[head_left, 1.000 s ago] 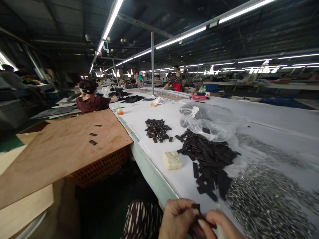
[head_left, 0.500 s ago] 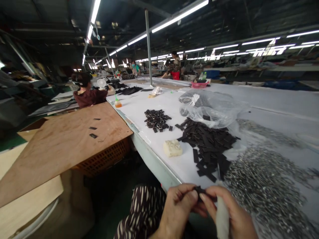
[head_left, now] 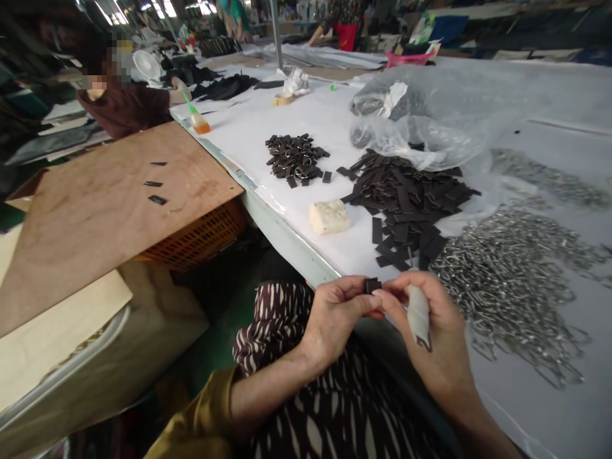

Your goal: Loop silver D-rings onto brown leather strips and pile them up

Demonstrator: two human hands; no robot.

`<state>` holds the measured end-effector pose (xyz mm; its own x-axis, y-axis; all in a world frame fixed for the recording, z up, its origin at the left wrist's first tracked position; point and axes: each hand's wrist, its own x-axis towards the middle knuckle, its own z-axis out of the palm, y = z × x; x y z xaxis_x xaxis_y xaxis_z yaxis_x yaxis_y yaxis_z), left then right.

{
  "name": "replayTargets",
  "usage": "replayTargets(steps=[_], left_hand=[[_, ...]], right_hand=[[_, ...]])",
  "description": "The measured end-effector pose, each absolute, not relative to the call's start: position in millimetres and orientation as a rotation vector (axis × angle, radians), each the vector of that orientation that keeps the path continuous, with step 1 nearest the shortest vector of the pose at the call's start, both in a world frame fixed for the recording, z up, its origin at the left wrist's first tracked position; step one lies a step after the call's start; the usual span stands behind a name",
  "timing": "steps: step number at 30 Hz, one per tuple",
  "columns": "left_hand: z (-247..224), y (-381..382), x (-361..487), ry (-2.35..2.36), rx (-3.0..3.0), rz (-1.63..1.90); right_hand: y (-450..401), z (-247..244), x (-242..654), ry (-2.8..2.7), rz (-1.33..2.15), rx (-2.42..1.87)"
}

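Note:
Over the table's near edge, my left hand (head_left: 332,319) is closed, pinching a small folded dark strip (head_left: 371,285) between thumb and fingers. My right hand (head_left: 433,325) meets it there, its thumb and fingertips at the strip's right side. Held in that same hand is a pointed tool with a pale wrapped handle (head_left: 419,315); its thin metal tip points up and away. Just beyond lies a heap of flat dark strips (head_left: 406,197). To the right spreads a pile of silvery metal rings or hooks (head_left: 507,280). Fingers partly hide the strip.
A cream block (head_left: 329,217) and a small pile of dark pieces with metal rings (head_left: 294,159) lie on the white table (head_left: 239,137). Behind the strips is a clear plastic bag (head_left: 430,134). At left are a brown board (head_left: 109,185) and a co-worker (head_left: 129,105).
The view has tilted down, so the table and hands appear higher and more of my forearms shows. Both hands stay together at the dark strip, the tool still in my right hand.

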<state>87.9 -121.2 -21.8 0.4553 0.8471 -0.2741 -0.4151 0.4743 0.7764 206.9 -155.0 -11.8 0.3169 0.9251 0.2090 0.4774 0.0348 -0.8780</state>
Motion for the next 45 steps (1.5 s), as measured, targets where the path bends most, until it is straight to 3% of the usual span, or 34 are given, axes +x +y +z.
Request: replayTargets(steps=[5,21,28,45], left_hand=[[-23,-116,85,0.775,0.617,0.88],[-16,-115,79,0.802,0.723,0.875],[-14,-111,70,0.947,0.969,0.812],[-21,-102,76,0.751,0.653,0.766]], right_hand=[[-152,-7,211,-1.274,0.772,-1.632],[-154,-10,200,-1.43,0.448,-1.561],[-147,-3,209,-1.391,0.517,-1.558],[-139,-13,207,-1.309,0.64,-1.594]])
